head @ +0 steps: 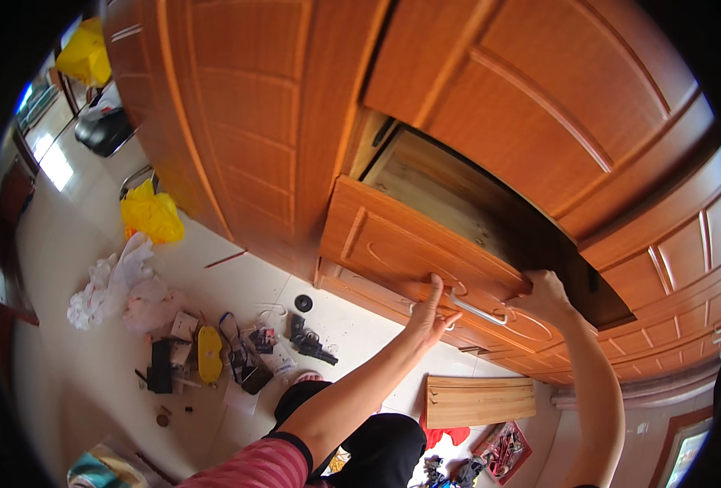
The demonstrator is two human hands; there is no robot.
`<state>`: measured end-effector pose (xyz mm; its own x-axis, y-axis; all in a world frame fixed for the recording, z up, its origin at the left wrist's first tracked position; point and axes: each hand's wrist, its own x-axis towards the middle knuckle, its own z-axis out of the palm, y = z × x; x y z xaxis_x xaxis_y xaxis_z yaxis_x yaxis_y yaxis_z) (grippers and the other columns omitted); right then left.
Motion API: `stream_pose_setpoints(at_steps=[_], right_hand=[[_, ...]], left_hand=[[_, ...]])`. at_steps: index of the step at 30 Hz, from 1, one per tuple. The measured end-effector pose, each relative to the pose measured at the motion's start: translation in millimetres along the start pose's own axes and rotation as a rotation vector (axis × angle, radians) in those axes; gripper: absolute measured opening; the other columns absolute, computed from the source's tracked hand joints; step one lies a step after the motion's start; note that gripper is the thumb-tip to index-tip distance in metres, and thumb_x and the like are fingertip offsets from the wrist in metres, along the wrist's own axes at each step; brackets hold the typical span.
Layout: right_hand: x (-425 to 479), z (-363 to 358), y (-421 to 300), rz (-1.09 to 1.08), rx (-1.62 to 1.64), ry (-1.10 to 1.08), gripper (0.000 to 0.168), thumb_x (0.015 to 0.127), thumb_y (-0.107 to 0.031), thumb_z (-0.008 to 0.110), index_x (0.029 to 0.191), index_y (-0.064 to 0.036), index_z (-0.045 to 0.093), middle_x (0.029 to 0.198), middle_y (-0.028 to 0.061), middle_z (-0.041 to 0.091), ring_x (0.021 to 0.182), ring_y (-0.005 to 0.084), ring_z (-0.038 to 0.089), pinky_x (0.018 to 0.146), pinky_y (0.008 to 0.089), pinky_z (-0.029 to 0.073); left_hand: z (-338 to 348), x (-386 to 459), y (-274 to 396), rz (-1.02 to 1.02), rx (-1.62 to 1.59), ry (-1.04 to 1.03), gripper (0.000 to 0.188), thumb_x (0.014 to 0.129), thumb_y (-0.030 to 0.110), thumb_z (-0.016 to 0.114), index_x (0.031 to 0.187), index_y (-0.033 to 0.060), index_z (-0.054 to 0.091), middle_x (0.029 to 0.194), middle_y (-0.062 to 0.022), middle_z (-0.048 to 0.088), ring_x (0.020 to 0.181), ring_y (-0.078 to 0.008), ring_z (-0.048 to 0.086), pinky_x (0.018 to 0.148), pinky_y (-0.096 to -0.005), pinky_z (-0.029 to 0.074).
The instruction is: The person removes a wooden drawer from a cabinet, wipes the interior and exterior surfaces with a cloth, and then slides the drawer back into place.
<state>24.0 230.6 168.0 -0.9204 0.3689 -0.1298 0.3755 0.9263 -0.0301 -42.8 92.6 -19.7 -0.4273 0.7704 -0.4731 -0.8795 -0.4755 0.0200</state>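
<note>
A wooden drawer (421,238) is pulled partway out of an orange-brown wooden cabinet (250,122). The bare wood of its inside (433,183) shows, while its right part lies in shadow. My right hand (546,296) grips the top edge of the drawer front, its fingertips hidden over the edge. Left of the silver bar handle (477,310), my left hand (427,317) is against the drawer front with thumb raised and fingers apart; it holds nothing. A lower drawer front (360,283) is partly visible beneath.
On the tiled floor at left lie plastic bags (116,287), a yellow bag (153,213), a yellow case (209,354), a black revolver-shaped object (311,341) and a tape roll (303,303). Wooden boards (481,402) and a red box of small items (503,451) are at lower right.
</note>
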Motion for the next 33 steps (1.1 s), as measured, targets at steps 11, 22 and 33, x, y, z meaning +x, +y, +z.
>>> stream_pose_setpoints(at_steps=[11,22,33], right_hand=[[-17.9,-4.3,-8.0,0.075,0.153,0.041,0.037,0.056,-0.022,0.079,0.081,-0.002,0.061,0.066,0.0123,0.059,0.059,0.0208,0.056,0.057,0.0298,0.045],[-4.8,-9.9,-8.9,0.06,0.164,0.034,0.033,0.058,-0.012,0.076,0.085,0.0,0.061,0.072,0.0112,0.063,0.065,0.0149,0.06,0.06,0.0271,0.047],[10.7,12.4,7.0,0.051,0.093,0.024,0.034,0.058,-0.01,0.078,0.084,0.002,0.06,0.071,0.0122,0.063,0.06,0.0127,0.056,0.057,0.0266,0.046]], left_hand=[[11.3,-8.9,5.7,0.075,0.06,-0.024,0.054,0.062,0.046,0.074,0.086,0.0046,0.049,0.076,-0.0071,0.054,0.082,-0.0203,0.056,0.093,-0.0521,0.038],[25.6,-1.5,8.0,0.026,0.008,0.007,0.093,0.06,0.046,0.074,0.123,-0.0002,0.024,0.125,-0.0106,0.029,0.119,-0.0215,0.029,0.101,-0.0542,0.026],[23.2,11.1,-2.5,0.021,0.01,-0.014,0.093,0.064,0.052,0.067,0.129,0.0048,0.02,0.135,-0.006,0.023,0.127,-0.0218,0.02,0.106,-0.0443,0.017]])
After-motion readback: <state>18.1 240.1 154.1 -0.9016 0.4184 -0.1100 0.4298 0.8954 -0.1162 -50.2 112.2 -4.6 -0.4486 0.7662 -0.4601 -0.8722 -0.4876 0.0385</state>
